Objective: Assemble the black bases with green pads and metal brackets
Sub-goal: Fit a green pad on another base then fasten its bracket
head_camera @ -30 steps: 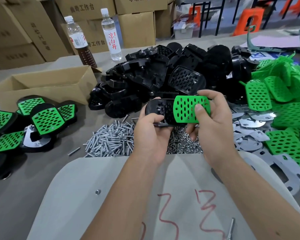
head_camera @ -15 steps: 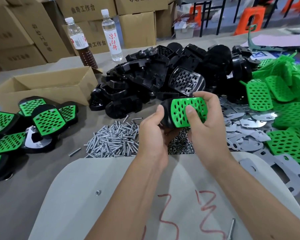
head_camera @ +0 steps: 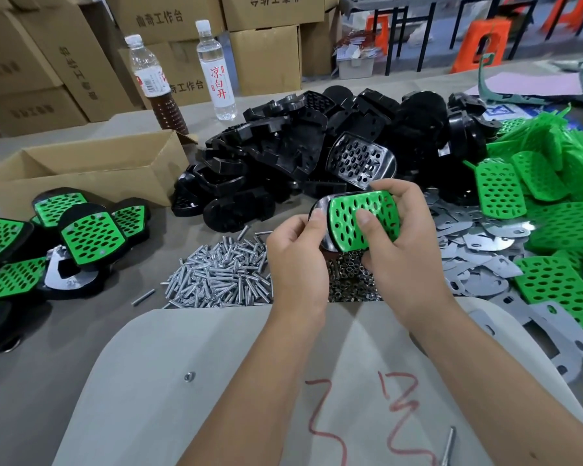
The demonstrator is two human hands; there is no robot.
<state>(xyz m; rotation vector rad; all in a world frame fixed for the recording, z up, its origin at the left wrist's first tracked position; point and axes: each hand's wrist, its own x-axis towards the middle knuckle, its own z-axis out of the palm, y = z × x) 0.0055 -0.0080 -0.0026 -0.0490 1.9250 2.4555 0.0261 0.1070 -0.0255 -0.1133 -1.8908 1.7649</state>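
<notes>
Both hands meet above the middle of the surface and share one workpiece. The right hand grips a black base with a green pad laid on its upper face; the thumb presses on the pad's perforated face while the fingers curl over the far edge. The left hand pinches the base's rounded left end, where a strip of black shows past the pad. The piece is held in the air, tilted toward the camera.

Directly beneath the hands lies a small heap of nuts, and just to its left a spread of silver bolts. Nearer the person sits a pale board with red scribbles. Behind the hands rises a large pile of black bases. To the right, flat metal brackets lie scattered, with loose green pads heaped over and beyond them. At the left edge rests a cluster of finished assemblies, green pads on black, beside an open cardboard box. Two bottles stand behind that box, and stacked cartons fill the background.
</notes>
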